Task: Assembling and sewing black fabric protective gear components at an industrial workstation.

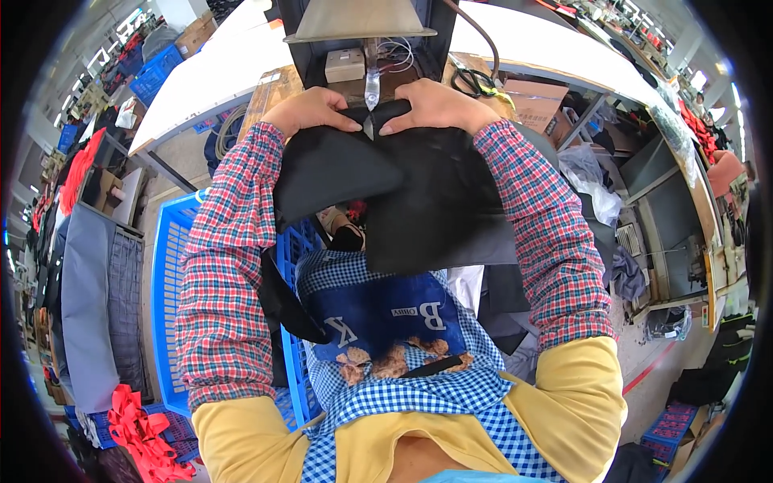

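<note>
A piece of black fabric [419, 193] lies across the wooden work table [270, 90] and hangs down toward my lap. My left hand [310, 109] presses on the fabric's left part, fingers pointing right. My right hand [431, 105] presses on its right part, fingers pointing left. The fingertips of both hands nearly meet beside a small clear and metal machine part [371, 90] that comes down onto the cloth. Behind it stands a dark machine body [354, 28] with a beige box [345, 64] and wires.
Black scissors [473, 80] lie on the table to the right, by a cardboard box [533, 101]. A blue plastic crate [169, 298] stands at my left, with grey cloth stacked beyond it and red straps [141, 435] below. More fabric and bins lie at the right.
</note>
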A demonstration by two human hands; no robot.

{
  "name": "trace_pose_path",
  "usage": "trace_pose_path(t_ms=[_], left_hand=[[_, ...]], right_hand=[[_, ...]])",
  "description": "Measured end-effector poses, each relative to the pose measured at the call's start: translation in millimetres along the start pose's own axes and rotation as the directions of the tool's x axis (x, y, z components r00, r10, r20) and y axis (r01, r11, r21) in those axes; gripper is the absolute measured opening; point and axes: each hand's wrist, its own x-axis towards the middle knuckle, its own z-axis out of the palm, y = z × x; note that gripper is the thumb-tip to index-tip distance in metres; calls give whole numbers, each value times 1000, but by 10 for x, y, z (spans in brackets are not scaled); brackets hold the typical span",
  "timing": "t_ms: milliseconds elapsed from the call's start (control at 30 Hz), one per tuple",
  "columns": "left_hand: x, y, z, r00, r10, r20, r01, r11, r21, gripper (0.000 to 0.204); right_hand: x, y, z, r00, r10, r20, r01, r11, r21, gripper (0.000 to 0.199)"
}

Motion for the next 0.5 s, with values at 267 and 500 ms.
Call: trace_pose_path(t_ms=[267, 500], left_hand=[[111, -60, -30, 998, -15, -54, 14, 1000, -28, 35], [176, -143, -70, 998, 16, -55, -16, 1000, -4, 39]], right_hand=[[53, 38, -57, 1000, 5, 16, -6, 999, 34, 74], [127, 191, -60, 1000, 10, -4, -10, 1000, 4, 73]])
